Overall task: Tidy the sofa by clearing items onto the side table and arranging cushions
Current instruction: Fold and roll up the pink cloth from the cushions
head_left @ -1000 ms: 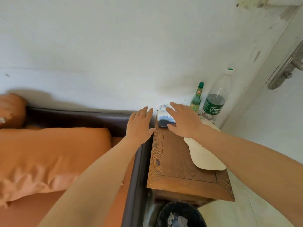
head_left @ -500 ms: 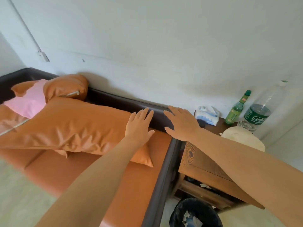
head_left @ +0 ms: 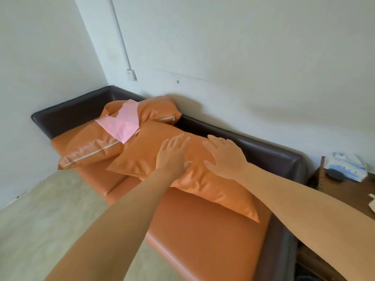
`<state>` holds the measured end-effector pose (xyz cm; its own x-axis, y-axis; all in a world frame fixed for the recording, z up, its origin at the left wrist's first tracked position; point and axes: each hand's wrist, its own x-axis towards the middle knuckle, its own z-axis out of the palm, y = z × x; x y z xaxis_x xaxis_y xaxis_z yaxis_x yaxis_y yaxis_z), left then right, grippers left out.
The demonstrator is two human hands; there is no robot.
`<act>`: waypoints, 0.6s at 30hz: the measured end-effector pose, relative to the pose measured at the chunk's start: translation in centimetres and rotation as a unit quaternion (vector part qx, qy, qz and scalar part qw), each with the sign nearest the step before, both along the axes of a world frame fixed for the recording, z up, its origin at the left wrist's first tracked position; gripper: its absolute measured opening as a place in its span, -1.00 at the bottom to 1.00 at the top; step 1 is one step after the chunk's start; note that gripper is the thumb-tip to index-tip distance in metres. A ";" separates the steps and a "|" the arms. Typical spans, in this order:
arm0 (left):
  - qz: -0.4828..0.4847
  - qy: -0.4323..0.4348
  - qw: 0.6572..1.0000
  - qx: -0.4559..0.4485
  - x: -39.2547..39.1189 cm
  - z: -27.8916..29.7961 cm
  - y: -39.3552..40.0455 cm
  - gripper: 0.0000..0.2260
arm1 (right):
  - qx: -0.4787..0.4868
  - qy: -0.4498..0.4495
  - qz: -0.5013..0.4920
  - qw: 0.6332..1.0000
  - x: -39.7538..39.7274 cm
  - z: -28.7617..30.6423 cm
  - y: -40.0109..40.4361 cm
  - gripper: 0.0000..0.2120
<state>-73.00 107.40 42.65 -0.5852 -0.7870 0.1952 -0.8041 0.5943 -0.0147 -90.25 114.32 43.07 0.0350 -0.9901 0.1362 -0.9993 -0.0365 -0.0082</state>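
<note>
Both the left hand (head_left: 173, 156) and right hand (head_left: 225, 158) hover flat with fingers spread, holding nothing, over the large orange cushion (head_left: 194, 175) lying on the sofa (head_left: 203, 236), while the tissue pack (head_left: 345, 166) on the side table (head_left: 343, 191) shows no readable writing.

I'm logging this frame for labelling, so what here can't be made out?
Head view only:
- Brown wooden side table: cut off by the right edge.
- Whether the left hand and right hand touch the large orange leather cushion: unclear.
- Print on the white-and-blue tissue pack: blurred.
</note>
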 end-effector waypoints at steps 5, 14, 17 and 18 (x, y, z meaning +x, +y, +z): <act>0.041 -0.010 0.999 -0.002 7.2 0.4 -4.2 -0.30 | -0.011 -0.001 0.039 0.999 6.9 0.1 -5.6 -0.41; 0.104 -0.030 0.994 -0.010 15.1 -0.1 -12.2 -0.31 | -0.006 -0.003 0.108 0.994 13.8 -0.3 -16.4 -0.38; 0.136 -0.034 0.990 -0.006 16.8 0.0 -15.1 -0.32 | 0.003 0.005 0.130 0.991 15.1 -0.4 -20.1 -0.38; 0.148 -0.032 0.988 -0.004 17.4 0.1 -16.2 -0.32 | 0.006 0.007 0.138 0.990 15.5 -0.4 -21.3 -0.38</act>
<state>-55.62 91.25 42.74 -0.3406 -0.9242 0.1728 -0.9401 0.3324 -0.0754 -74.76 93.00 42.70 0.3062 -0.9440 0.1229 -0.9514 -0.3080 0.0044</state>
